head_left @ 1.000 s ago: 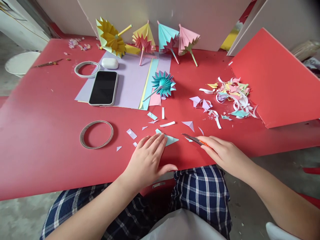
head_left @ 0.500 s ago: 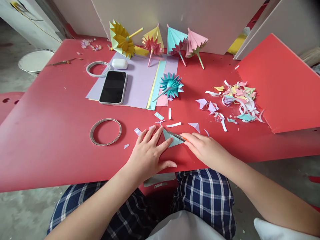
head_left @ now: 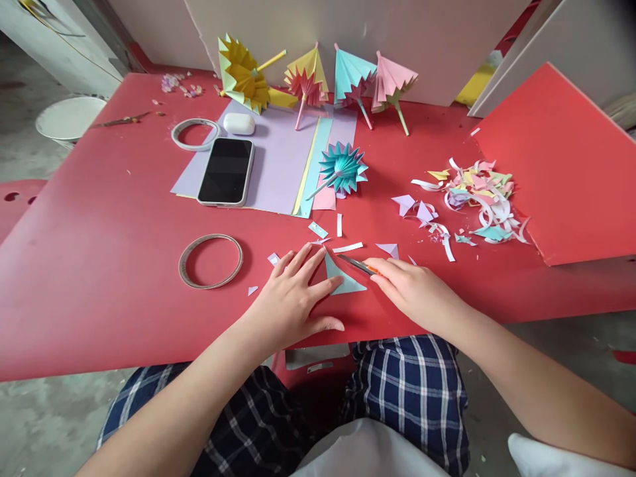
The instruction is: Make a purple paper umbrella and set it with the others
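My left hand [head_left: 293,291] lies flat with fingers spread, its fingertips resting on a folded light-blue paper triangle [head_left: 348,285] near the table's front edge. Part of the triangle is hidden under those fingers. My right hand [head_left: 410,288] is closed around a craft knife [head_left: 355,264] with a bit of orange showing at the grip. The long metal blade points left, just above and right of the triangle's slanted edge. Small paper strips [head_left: 348,248] and a lilac scrap [head_left: 388,250] lie just beyond my hands.
Tape rolls [head_left: 211,262] and a phone [head_left: 226,172] lie to the left, the phone on lilac paper sheets [head_left: 278,159]. A teal paper umbrella [head_left: 344,169] sits mid-table; several others, including a pink one [head_left: 392,83], stand behind. Paper scraps [head_left: 477,199] pile beside a red board [head_left: 581,179].
The knife has moved slightly right and up, off the triangle, baring more of its edge. My left hand has stayed nearly in place on the paper.
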Motion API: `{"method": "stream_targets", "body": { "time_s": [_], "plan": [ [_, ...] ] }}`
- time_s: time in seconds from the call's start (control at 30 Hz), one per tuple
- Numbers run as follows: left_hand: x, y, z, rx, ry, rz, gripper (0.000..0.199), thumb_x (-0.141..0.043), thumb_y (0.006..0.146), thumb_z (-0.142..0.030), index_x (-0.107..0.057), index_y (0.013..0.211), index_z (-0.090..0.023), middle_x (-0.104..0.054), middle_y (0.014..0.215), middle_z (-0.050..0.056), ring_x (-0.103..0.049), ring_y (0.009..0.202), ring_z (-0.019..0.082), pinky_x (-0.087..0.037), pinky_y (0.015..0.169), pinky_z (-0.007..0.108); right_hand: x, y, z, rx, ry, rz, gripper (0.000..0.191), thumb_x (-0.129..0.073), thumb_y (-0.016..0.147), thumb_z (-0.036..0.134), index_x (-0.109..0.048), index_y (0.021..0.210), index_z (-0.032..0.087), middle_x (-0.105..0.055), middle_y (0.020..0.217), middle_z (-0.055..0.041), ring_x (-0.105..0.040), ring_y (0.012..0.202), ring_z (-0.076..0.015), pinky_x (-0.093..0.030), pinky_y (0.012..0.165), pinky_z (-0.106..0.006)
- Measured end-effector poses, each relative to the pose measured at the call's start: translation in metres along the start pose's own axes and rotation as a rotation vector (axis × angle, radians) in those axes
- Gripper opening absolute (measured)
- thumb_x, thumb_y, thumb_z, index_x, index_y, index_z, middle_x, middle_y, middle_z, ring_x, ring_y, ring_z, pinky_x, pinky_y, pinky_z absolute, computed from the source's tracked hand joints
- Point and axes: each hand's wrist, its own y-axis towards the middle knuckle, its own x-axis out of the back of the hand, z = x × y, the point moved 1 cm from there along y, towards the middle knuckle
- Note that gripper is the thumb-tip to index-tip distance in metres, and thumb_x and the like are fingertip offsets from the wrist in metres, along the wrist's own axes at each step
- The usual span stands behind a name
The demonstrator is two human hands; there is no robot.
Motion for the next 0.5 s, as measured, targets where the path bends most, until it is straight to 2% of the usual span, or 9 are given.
{"method": "stream_targets", "body": {
  "time_s": [0.1, 0.2, 0.33, 0.4, 0.5],
  "plan": [
    [0.004, 0.001, -0.004, 0.004, 0.05, -0.038, 0.039, -0.04, 0.087, -0.049, -0.06, 0.108, -0.022, -0.052, 0.119, 0.012, -0.044, 0.112, 0.03, -0.04, 0.084, 0.043, 0.003, -0.005, -0.006, -0.025, 0.024, -0.014, 0.031, -0.036, 0.091, 0.026, -0.049, 0.118, 0.022, -0.061, 0.112, -0.0062, -0.061, 0.098, -0.0245, -0.05, 0.081, -0.038],
    [0.001, 0.001, -0.012, -0.008, 0.108, -0.039, 0.034, -0.036, 0.091, -0.038, -0.059, 0.107, -0.018, -0.06, 0.102, 0.009, -0.053, 0.092, 0.023, -0.042, 0.073, 0.036, 0.004, -0.011, -0.01, -0.033, 0.025, -0.022, 0.032, -0.036, 0.091, 0.028, -0.049, 0.12, 0.023, -0.06, 0.115, -0.006, -0.06, 0.1, -0.0249, -0.05, 0.083, -0.039],
    [-0.003, -0.002, -0.022, 0.004, 0.151, -0.014, 0.041, -0.034, 0.092, -0.038, -0.045, 0.126, -0.017, -0.059, 0.107, 0.01, -0.052, 0.098, 0.025, -0.041, 0.078, 0.039, 0.006, -0.015, -0.013, -0.019, 0.033, -0.027, 0.032, -0.037, 0.091, 0.028, -0.049, 0.12, 0.022, -0.061, 0.113, -0.0058, -0.061, 0.098, -0.0243, -0.051, 0.082, -0.039],
    [-0.001, -0.005, -0.024, 0.005, 0.145, -0.013, 0.042, -0.034, 0.092, -0.038, -0.045, 0.126, -0.015, -0.057, 0.115, 0.011, -0.051, 0.105, 0.027, -0.04, 0.082, 0.041, 0.008, -0.016, -0.014, -0.017, 0.044, -0.045, 0.031, -0.037, 0.09, 0.028, -0.049, 0.119, 0.022, -0.062, 0.111, -0.0057, -0.062, 0.096, -0.0234, -0.052, 0.08, -0.039],
    [0.002, -0.008, -0.017, -0.056, 0.072, -0.027, 0.037, -0.036, 0.092, -0.037, -0.054, 0.114, -0.014, -0.054, 0.123, 0.011, -0.048, 0.112, 0.026, -0.038, 0.086, 0.042, 0.013, -0.019, -0.013, 0.019, 0.078, -0.084, 0.03, -0.037, 0.091, 0.027, -0.05, 0.117, 0.021, -0.062, 0.109, -0.0052, -0.062, 0.093, -0.0207, -0.052, 0.079, -0.035]
  ]
}}
